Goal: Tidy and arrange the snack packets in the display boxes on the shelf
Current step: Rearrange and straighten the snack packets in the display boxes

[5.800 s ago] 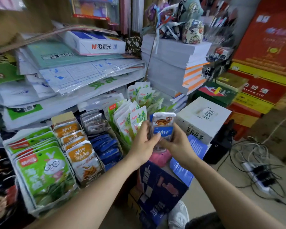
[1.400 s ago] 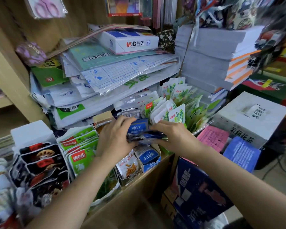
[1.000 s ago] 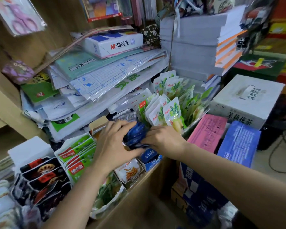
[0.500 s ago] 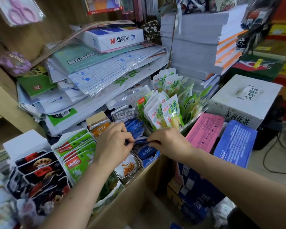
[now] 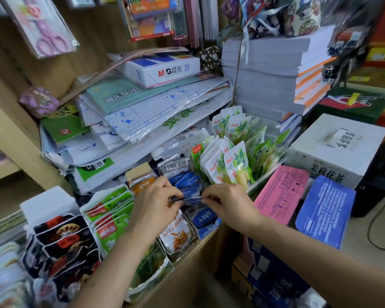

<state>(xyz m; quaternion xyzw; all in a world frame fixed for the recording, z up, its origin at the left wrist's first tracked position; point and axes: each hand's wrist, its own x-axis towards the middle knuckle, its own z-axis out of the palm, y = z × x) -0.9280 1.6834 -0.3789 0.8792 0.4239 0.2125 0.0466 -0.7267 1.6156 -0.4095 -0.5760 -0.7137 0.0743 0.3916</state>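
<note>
Both hands, left hand and right hand, are now pinching the glossy blue foil snack packets down into their blue cardboard display box, so that row's getting sorted.

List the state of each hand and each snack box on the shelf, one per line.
Left hand: pinching a blue packet over the blue box.
Right hand: pinching the same packet from the other side.
Blue box: open-topped, blue packets standing in a row.
Orange box: open, orange packets upright.
Green box: front torn, packets leaning back.
Black packets: stacked upright in their box.
</note>
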